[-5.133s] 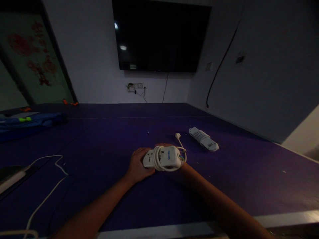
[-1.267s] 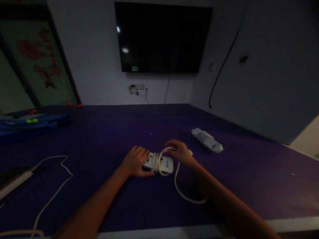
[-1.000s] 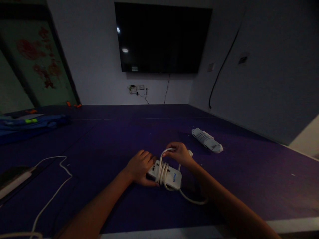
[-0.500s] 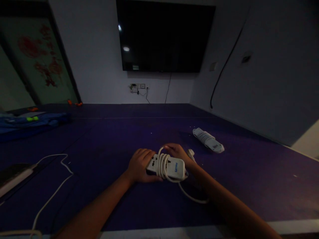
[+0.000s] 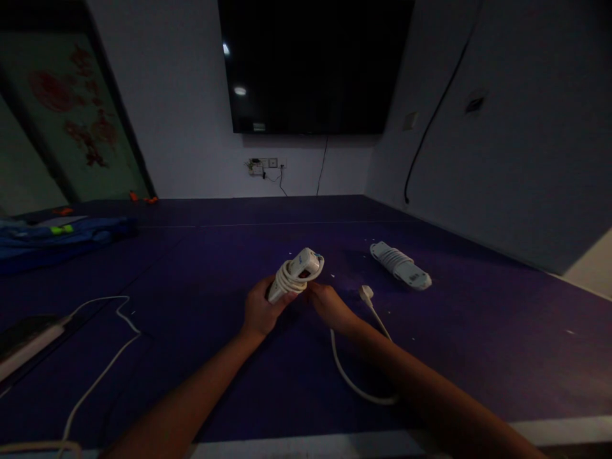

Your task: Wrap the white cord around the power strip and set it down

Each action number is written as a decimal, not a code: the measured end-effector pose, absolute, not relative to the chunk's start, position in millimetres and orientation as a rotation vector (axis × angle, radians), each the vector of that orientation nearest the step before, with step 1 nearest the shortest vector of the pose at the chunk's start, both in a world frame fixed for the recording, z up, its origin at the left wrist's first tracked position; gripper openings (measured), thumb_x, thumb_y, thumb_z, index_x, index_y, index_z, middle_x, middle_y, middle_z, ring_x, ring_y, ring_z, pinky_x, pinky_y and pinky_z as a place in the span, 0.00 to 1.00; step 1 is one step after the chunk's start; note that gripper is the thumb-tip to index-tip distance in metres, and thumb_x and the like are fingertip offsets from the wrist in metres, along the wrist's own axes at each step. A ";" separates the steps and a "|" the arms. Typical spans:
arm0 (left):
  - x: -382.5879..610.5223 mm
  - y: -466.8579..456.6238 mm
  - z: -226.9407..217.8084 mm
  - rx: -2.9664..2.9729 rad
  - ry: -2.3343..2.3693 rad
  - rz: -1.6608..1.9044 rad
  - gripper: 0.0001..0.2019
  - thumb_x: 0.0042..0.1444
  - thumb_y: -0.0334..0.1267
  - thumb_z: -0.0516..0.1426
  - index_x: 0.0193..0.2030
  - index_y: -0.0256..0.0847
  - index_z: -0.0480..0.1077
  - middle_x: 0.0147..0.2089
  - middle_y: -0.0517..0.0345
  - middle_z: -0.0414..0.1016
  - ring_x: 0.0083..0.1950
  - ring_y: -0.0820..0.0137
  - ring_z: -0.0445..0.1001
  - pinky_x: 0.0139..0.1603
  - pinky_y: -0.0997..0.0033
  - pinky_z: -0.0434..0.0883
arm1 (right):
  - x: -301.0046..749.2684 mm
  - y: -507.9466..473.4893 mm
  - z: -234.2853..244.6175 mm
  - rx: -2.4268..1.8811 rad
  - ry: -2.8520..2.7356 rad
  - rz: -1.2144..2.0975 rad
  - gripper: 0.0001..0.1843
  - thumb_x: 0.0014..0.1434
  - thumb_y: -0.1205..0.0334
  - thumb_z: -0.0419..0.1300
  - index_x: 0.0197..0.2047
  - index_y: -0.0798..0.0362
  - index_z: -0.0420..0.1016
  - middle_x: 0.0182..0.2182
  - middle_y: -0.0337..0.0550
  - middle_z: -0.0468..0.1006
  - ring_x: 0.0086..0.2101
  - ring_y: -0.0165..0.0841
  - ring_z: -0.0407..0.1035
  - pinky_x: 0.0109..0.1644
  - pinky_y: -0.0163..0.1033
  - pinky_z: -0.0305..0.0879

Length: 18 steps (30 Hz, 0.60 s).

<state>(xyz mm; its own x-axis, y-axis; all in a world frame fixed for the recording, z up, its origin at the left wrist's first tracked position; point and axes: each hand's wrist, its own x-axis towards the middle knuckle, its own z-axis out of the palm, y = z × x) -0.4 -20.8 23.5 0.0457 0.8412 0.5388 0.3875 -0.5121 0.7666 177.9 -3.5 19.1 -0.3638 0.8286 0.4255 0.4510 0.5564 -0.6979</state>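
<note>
My left hand [image 5: 261, 312] is closed round a white power strip [image 5: 304, 260], which is tilted with its far end raised. Several turns of its white cord [image 5: 288, 280] are wound about the strip's middle. Just right of the strip, my right hand [image 5: 331, 308] is closed on the cord; its fingertips are partly hidden. From under that hand the loose cord curves down across the purple surface and passes behind my right forearm. Its plug [image 5: 366, 293] lies beyond the forearm.
A second white power strip [image 5: 414, 275], wrapped in its cord, lies to the right. At the left are a long white strip [image 5: 31, 349] with a thin cable [image 5: 102, 376] and blue cloth [image 5: 90, 234]. A television [image 5: 315, 70] hangs on the far wall.
The power strip has turned from lying nearly level to pointing up and away. My right hand has moved down and left, from above the strip to beside its lower side.
</note>
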 end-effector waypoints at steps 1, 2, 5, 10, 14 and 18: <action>0.3 -20.4 23.6 1.895 1.259 1.458 0.26 0.47 0.56 0.57 0.47 0.38 0.70 0.43 0.50 0.76 0.43 0.62 0.74 0.44 0.63 0.68 | 176.9 -6.1 21.8 -1.045 -2.014 0.593 0.12 0.53 0.73 0.47 0.31 0.53 0.70 0.23 0.42 0.72 0.26 0.31 0.66 0.32 0.34 0.62; 1.0 -20.2 23.7 1.883 1.286 1.451 0.26 0.47 0.56 0.57 0.47 0.38 0.70 0.43 0.50 0.76 0.43 0.62 0.74 0.44 0.64 0.68 | 176.1 -8.3 23.9 -1.052 -2.014 0.586 0.12 0.54 0.73 0.47 0.30 0.53 0.70 0.23 0.41 0.71 0.25 0.31 0.66 0.31 0.34 0.62; 1.9 -19.3 23.8 1.877 1.406 1.435 0.25 0.45 0.56 0.59 0.45 0.40 0.70 0.41 0.52 0.77 0.41 0.63 0.74 0.41 0.65 0.68 | 173.4 -13.3 25.1 -1.061 -1.979 0.678 0.10 0.54 0.71 0.48 0.27 0.52 0.67 0.21 0.39 0.70 0.23 0.29 0.66 0.29 0.32 0.61; 0.3 -15.8 21.9 1.847 1.611 1.430 0.25 0.45 0.57 0.58 0.44 0.40 0.71 0.40 0.52 0.77 0.40 0.62 0.75 0.38 0.65 0.68 | 165.2 -17.5 12.4 -1.059 -1.888 1.058 0.10 0.56 0.61 0.49 0.26 0.53 0.66 0.18 0.35 0.67 0.15 0.25 0.58 0.18 0.30 0.54; 1.4 -15.1 20.4 1.872 1.716 1.471 0.26 0.44 0.58 0.58 0.44 0.39 0.70 0.40 0.50 0.76 0.40 0.61 0.74 0.38 0.64 0.68 | 157.7 -20.0 5.7 -0.968 -1.803 1.195 0.11 0.54 0.55 0.55 0.27 0.54 0.67 0.19 0.35 0.68 0.15 0.22 0.55 0.18 0.29 0.51; 2.4 -15.0 19.7 2.014 1.796 1.507 0.28 0.41 0.58 0.59 0.43 0.38 0.69 0.39 0.49 0.75 0.40 0.58 0.74 0.38 0.62 0.67 | 154.3 -25.9 10.2 -0.864 -1.605 1.439 0.18 0.47 0.49 0.63 0.30 0.55 0.67 0.21 0.34 0.66 0.19 0.22 0.55 0.20 0.29 0.49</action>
